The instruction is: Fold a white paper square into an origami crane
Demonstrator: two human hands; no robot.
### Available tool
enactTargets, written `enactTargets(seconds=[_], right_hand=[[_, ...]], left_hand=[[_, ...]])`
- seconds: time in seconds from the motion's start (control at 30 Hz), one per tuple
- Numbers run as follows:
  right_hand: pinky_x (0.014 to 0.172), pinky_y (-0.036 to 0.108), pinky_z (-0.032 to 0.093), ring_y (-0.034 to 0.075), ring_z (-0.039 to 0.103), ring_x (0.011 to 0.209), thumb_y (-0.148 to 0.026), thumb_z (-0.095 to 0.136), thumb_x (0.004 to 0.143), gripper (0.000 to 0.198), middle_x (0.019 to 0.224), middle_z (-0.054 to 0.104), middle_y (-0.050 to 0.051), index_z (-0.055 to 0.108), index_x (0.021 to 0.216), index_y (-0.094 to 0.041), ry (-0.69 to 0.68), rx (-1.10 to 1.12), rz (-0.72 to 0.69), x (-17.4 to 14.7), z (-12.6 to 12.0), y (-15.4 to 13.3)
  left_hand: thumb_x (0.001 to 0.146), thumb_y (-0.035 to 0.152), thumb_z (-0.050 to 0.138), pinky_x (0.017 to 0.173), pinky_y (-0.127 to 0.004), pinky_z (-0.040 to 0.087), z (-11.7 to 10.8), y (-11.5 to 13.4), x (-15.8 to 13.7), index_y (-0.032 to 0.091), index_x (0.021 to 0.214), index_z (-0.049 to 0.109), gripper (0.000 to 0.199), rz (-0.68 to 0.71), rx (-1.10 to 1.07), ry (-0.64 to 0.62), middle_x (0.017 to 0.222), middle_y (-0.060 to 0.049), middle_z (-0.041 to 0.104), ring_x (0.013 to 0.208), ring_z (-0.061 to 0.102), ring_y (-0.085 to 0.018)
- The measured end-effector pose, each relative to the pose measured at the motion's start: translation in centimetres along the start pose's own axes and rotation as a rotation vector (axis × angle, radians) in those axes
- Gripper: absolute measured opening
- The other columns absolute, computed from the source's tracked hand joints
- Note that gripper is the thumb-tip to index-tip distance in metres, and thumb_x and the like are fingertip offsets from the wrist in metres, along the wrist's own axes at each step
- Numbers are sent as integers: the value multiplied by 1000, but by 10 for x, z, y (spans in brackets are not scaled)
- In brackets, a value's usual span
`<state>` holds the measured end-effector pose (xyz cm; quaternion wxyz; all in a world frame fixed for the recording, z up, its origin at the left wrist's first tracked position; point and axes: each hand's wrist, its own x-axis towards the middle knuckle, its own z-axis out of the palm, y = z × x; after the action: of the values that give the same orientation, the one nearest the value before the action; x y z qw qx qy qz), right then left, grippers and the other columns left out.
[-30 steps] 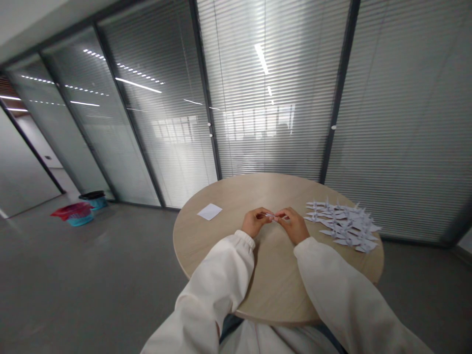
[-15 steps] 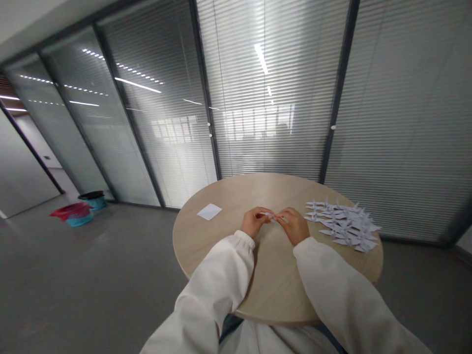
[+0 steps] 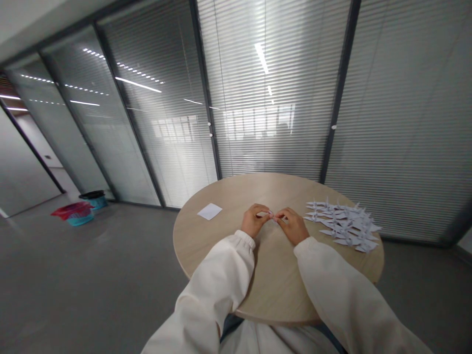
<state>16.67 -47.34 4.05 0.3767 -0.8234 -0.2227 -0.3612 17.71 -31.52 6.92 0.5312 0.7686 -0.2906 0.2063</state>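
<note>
My left hand (image 3: pixel 254 221) and my right hand (image 3: pixel 292 225) meet over the middle of the round table (image 3: pixel 280 290). Between their fingertips they pinch a small piece of folded paper (image 3: pixel 272 215), mostly covered by the fingers, so its shape is hard to make out. Both hands are closed on it, thumbs and forefingers nearly touching. To the right of my right hand lies a crowded group of white folded paper cranes (image 3: pixel 346 223). A flat sheet of white paper (image 3: pixel 210 211) lies to the left of my left hand.
Behind the table's far edge stands a glass partition (image 3: pixel 273 98) with blinds and dark frames. On the grey floor at the left are a blue bin with a red liner (image 3: pixel 75 214) and another with a black liner (image 3: pixel 95 199).
The fingers of both hands have shifted slightly around the folded paper, the left forefinger arching up a little. The cranes and the flat sheet stay where they were.
</note>
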Motion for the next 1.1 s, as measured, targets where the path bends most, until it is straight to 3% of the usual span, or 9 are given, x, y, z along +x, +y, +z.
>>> enactTargets(seconds=[0.43, 0.8, 0.93, 1.1], right_hand=[[64, 25, 42, 13, 53, 67, -33, 48, 77, 15, 72, 57, 0, 55, 75, -20, -159, 182, 106, 0, -2, -6], [63, 24, 42, 13, 53, 66, -38, 49, 76, 18, 68, 55, -2, 52, 72, -21, -273, 303, 159, 0, -1, -8], [64, 25, 43, 13, 54, 66, -39, 50, 74, 20, 68, 56, -2, 53, 73, -20, -283, 387, 210, 0, 0, -3], [62, 26, 45, 14, 55, 66, -42, 52, 73, 24, 70, 57, 0, 53, 74, -19, -232, 591, 313, 2, -1, 1]], left_hand=[[69, 34, 58, 57, -18, 41, 1, -2, 0, 16, 72, 61, 18, -38, -11, -52, 84, -4, 56, 81, 52, -13], [70, 34, 58, 66, -21, 43, 1, -1, -1, 13, 62, 56, 22, -53, -134, -33, 76, -3, 55, 76, 52, -12], [70, 42, 56, 60, -23, 46, 4, -5, 0, 12, 66, 55, 30, -205, -300, -120, 68, -1, 53, 66, 52, -10], [71, 45, 53, 62, -29, 49, 4, -11, 1, 14, 90, 56, 36, -347, -540, -214, 76, -3, 57, 71, 56, -14]])
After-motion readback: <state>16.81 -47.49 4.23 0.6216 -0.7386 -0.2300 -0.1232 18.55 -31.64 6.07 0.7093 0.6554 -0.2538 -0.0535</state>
